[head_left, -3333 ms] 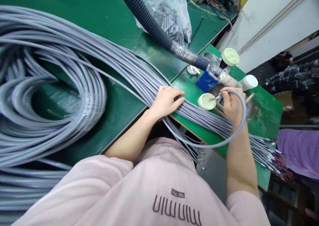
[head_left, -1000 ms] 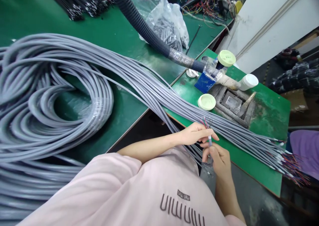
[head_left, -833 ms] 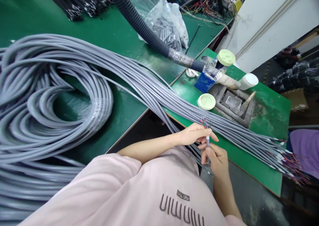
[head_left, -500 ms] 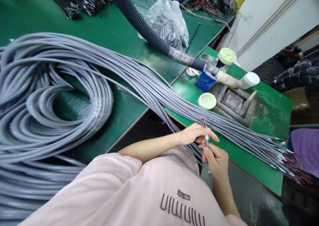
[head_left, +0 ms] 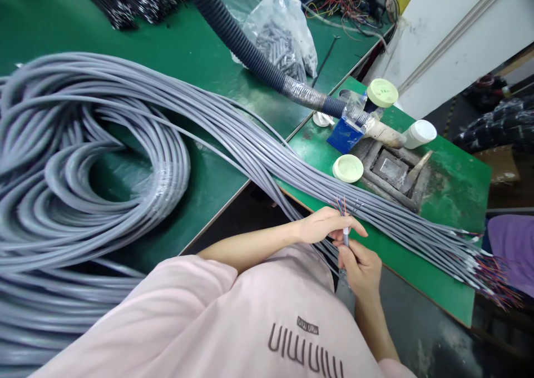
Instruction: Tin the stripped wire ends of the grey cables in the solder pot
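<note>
Between my two hands stands the end of one grey cable [head_left: 345, 239], with a white band and thin coloured wires [head_left: 341, 204] fanning out above. My left hand [head_left: 327, 225] pinches it near the wires, with a finger stretched to the right. Just below, my right hand [head_left: 361, 264] is closed around the grey sheath. Behind both hands a thick bundle of grey cables [head_left: 258, 144] runs across the green tabletop, ending at the right in bared coloured wires [head_left: 496, 280].
A coil of cable [head_left: 167, 189] fills the left. Beyond the bundle are a square pot [head_left: 390, 168], a pale green lid [head_left: 348, 168], a white cup [head_left: 421, 133], and a ribbed hose [head_left: 242, 44]. A person's purple sleeve [head_left: 511, 250] shows at right.
Both hands keep their hold on the cable end, which has shifted very slightly. The view has moved a little.
</note>
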{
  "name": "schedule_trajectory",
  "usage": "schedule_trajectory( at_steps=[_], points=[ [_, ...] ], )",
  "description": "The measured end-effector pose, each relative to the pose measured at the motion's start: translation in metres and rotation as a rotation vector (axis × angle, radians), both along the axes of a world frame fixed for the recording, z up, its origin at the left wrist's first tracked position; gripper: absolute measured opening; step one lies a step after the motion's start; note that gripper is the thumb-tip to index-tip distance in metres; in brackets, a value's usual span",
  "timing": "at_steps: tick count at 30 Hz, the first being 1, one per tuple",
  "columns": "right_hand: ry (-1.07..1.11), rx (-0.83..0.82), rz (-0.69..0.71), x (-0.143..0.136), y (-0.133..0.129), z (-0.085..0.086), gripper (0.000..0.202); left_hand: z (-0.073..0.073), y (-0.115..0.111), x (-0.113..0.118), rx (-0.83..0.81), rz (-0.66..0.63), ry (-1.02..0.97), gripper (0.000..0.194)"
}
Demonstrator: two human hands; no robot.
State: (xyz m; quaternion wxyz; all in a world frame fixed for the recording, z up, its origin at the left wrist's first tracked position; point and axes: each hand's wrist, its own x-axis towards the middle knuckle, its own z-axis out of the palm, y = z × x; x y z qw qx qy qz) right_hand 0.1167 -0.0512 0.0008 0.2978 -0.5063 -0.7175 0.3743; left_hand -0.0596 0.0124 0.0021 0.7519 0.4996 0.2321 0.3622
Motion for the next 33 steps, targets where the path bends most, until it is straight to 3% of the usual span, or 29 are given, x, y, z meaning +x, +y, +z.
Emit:
schedule_trajectory(
  at_steps=[7, 11, 16, 23, 33],
  points=[
    [0.039, -0.024, -0.073, -0.002, -0.003, -0.004, 0.021, -0.004, -0.001, 0.002, -0.078, -0.001, -0.05, 0.055],
    [0.094, -0.063, -0.107, -0.002, -0.004, -0.005, 0.019, -0.006, -0.001, 0.003, -0.114, 0.08, -0.076, 0.05],
    [0.393, -0.246, -0.161, 0.003, -0.003, -0.017, 0.023, -0.009, 0.0, 0.008, -0.139, 0.134, -0.122, 0.049],
    [0.815, -0.434, -0.091, 0.002, 0.002, -0.025, 0.03, -0.015, 0.001, 0.013, -0.194, 0.186, -0.112, 0.05],
    [0.921, -0.519, -0.042, 0.0, 0.005, -0.019, 0.031, -0.009, 0.001, 0.013, -0.227, 0.188, -0.106, 0.048]
  ],
)
